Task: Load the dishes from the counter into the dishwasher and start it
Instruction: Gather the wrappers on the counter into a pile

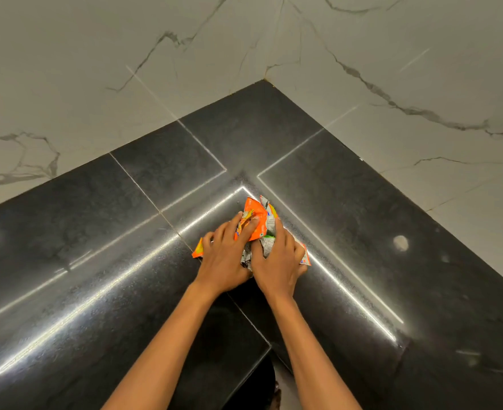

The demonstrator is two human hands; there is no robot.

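Note:
Crumpled orange and silver wrappers (258, 220) lie in a small heap on the black stone counter (347, 208), near its inner corner. My left hand (223, 258) presses on the left part of the heap, fingers curled over an orange piece. My right hand (276, 261) covers the right part, fingers closed on the silver foil. Parts of the wrappers stick out at both sides under my hands. No dishes and no dishwasher are in view.
The counter is L-shaped and runs into a corner of white marble-patterned wall (126, 69). Its front edge drops off just below my forearms, where a bit of floor (282, 389) shows. Bright light streaks reflect on the polished surface.

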